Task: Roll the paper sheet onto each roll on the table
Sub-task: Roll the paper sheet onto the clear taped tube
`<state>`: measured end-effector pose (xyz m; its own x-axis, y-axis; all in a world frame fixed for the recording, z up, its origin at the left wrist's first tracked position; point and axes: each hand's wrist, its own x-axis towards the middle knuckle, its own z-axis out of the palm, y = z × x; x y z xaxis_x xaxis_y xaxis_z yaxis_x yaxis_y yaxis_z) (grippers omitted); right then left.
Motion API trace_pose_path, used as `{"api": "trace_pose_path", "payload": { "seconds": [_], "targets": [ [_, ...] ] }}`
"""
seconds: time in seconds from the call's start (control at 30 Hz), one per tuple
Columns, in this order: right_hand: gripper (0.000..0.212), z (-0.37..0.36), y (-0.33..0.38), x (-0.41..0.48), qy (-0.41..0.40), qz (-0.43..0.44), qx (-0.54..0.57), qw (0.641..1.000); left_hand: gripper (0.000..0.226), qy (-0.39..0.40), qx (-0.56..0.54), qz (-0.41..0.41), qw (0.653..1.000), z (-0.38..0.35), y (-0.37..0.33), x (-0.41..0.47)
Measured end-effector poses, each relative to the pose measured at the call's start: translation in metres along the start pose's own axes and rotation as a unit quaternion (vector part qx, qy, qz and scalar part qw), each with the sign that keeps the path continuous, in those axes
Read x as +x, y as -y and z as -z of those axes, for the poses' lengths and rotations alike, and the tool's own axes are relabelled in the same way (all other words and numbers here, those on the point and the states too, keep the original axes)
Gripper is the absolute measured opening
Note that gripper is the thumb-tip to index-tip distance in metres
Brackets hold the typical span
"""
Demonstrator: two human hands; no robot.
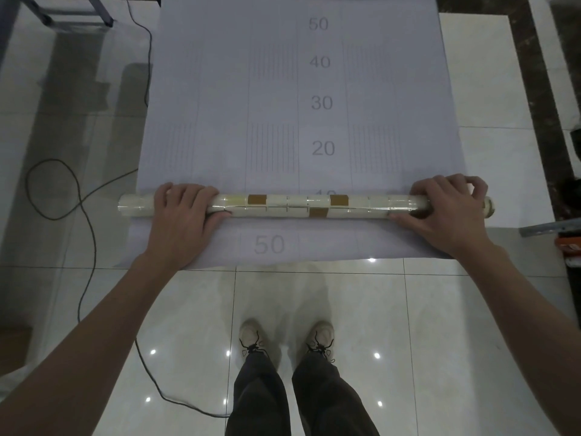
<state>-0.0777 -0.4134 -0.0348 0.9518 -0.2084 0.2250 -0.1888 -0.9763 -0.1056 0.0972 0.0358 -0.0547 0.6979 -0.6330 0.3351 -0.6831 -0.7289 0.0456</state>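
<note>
A long cream roll (292, 205) with brown tape patches lies crosswise on a large white paper sheet (283, 89) spread over the tiled floor. The sheet carries printed numbers and line patterns, and its near edge lies just in front of the roll. My left hand (184, 212) grips the roll near its left end, fingers curled over the top and thumb underneath. My right hand (446, 206) grips the roll near its right end in the same way.
A black cable (85, 215) loops over the glossy floor tiles (314, 309) on the left. My two shoes (286, 338) stand just before the sheet's near edge. A metal frame (72, 14) stands at the far left, and a grey bar (550, 228) and orange item lie at the right.
</note>
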Motion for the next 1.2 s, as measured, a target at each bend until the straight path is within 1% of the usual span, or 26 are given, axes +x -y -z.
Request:
{"api": "trace_pose_path", "payload": {
  "seconds": [0.07,0.2,0.37,0.5,0.57,0.73,0.8,0.9,1.0,1.07,1.2],
  "targets": [
    [0.072,-0.001,-0.001,0.002,-0.009,0.007,-0.014,1.0,0.043,0.005,0.0,-0.002,1.0,0.001,-0.001,-0.001],
    [0.075,-0.004,-0.001,0.008,-0.016,0.02,-0.025,0.999,0.053,0.014,0.005,-0.012,1.0,0.002,-0.002,-0.002],
    [0.068,-0.004,0.0,0.011,-0.007,0.026,-0.037,0.999,0.053,0.004,-0.007,-0.026,1.0,0.003,0.0,0.002],
    [0.069,0.0,0.002,0.015,0.022,0.004,-0.003,1.0,0.064,0.024,-0.024,-0.009,0.999,0.004,0.002,0.006],
    [0.073,0.002,0.001,0.009,0.04,-0.012,0.011,0.999,0.062,0.019,-0.011,-0.008,1.0,0.003,0.0,0.006],
    [0.075,0.001,-0.004,0.007,0.026,0.01,-0.003,1.0,0.05,-0.001,0.009,-0.019,1.0,0.002,-0.002,0.005],
    [0.08,0.001,-0.005,0.01,0.027,0.015,-0.008,0.999,0.054,-0.001,0.012,-0.012,1.0,0.002,0.0,0.004],
    [0.082,0.001,-0.003,0.007,0.037,-0.003,0.003,0.999,0.065,-0.002,0.007,0.0,1.0,-0.001,0.001,0.003],
    [0.074,0.001,-0.002,0.005,0.041,-0.012,0.013,0.999,0.058,-0.023,-0.004,0.002,1.0,-0.001,-0.001,0.005],
    [0.076,-0.001,-0.003,0.005,0.033,-0.007,0.007,0.999,0.053,-0.036,0.005,-0.004,0.999,0.001,-0.001,0.006],
    [0.076,-0.003,-0.004,0.007,0.019,0.002,-0.004,1.0,0.055,-0.027,0.004,0.001,1.0,0.001,0.0,0.004]
  ]
}}
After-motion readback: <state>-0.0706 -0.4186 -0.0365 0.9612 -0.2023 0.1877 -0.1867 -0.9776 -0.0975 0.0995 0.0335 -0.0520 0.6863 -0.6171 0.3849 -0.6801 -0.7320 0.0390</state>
